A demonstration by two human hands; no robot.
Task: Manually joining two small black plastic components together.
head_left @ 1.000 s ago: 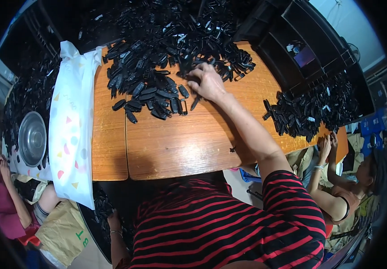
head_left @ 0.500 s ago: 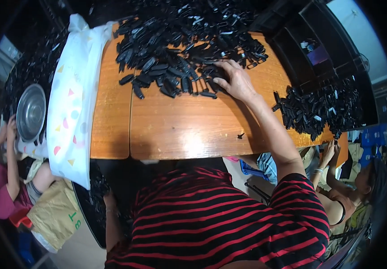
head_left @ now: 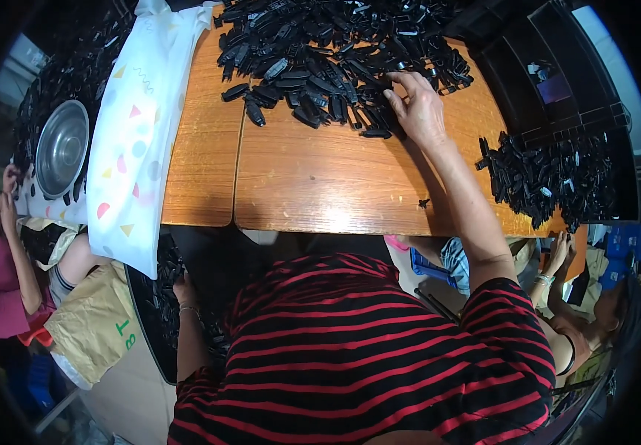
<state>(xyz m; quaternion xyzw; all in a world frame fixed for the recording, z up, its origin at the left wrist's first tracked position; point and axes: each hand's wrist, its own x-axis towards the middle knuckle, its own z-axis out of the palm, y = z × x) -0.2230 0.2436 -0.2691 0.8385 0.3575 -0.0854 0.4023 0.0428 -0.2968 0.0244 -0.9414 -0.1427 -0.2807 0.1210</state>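
The black shirt (head_left: 365, 348) has red stripes (head_left: 369, 305), and a thin bracelet (head_left: 190, 308) circles the left wrist (head_left: 187, 301)

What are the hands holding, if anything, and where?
Can't tell: right hand is at the black parts, left hand at the dark container; no hold shows clearly.

Two hands of the wearer: one right hand (head_left: 421, 111) and one left hand (head_left: 185, 291). Four heaps of black parts: one large heap (head_left: 320, 44), one right-side heap (head_left: 554, 178), one left-side heap (head_left: 87, 70) and one lower heap (head_left: 166, 289), the pieces too many to count. One small piece (head_left: 423, 203) apart, one metal bowl (head_left: 62, 150), one patterned plastic sheet (head_left: 124, 163), one paper bag (head_left: 94, 322), and at least two co-workers: one left neighbour (head_left: 9, 289), one right neighbour (head_left: 569, 337)
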